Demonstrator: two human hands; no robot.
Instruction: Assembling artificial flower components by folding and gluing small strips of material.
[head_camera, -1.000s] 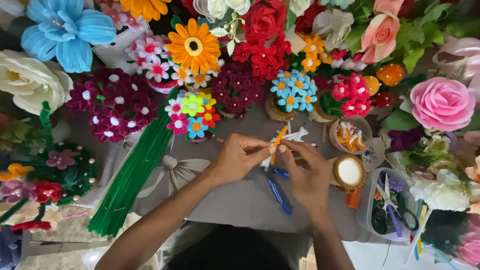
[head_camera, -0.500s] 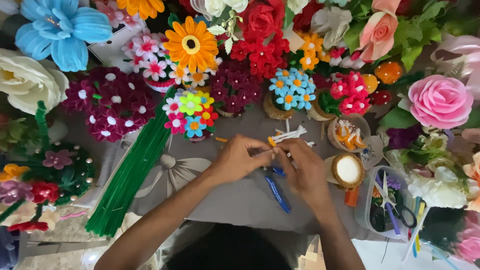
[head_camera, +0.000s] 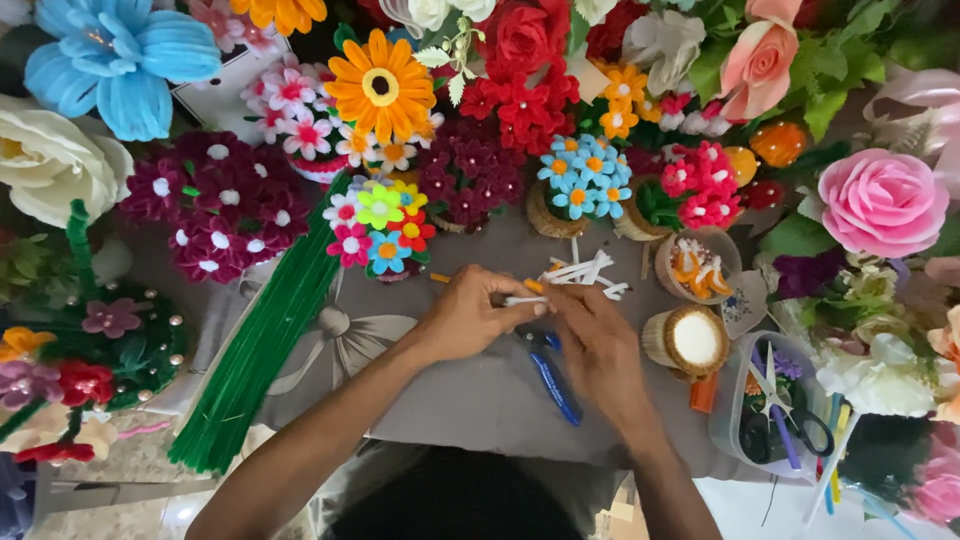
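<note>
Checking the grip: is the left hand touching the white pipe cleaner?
Touching. The head view shows the left hand's fingertips pinching the white pipe cleaner, no gap.

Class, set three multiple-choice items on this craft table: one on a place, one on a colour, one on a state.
1. Where does the bundle of green pipe-cleaner stems lie?
A left of the hands
B right of the hands
C inside the tub

2. What colour are the handles of the pliers?
A red
B blue
C yellow

3. What are the left hand and right hand doing?
A resting apart
B pinching a white pipe-cleaner piece together
C holding scissors

Key: A, the stems slant at left; B, handles show blue; B, fingertips meet on it.
</note>
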